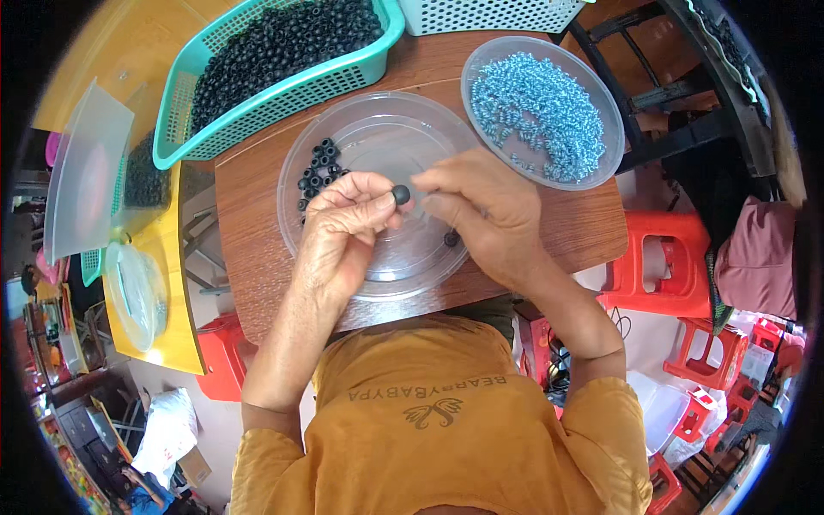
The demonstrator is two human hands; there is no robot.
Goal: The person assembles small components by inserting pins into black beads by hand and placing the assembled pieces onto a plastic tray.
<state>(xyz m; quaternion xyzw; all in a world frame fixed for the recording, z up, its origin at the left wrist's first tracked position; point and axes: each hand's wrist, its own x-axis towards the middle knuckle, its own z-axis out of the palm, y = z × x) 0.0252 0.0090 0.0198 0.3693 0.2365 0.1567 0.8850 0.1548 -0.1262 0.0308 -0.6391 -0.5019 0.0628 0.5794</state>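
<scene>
My left hand (342,225) pinches a small black round piece (401,194) between thumb and fingertips, above a wide clear plastic tray (378,287). Close to that piece, the thumb and fingers of my right hand (491,210) are pressed together; what they hold, if anything, I cannot make out. On the tray's left side lies a cluster of hollow black pieces (319,163), partly behind my left hand. Another dark piece (451,238) rests at the tray's right side, below my right hand.
A green basket (279,107) heaped with black pieces stands at the far left. At the far right is a clear bowl (611,142) of small shiny light-blue pieces (545,107). The wooden table (249,249) borders a yellow table (176,322); red stools (661,266) stand right.
</scene>
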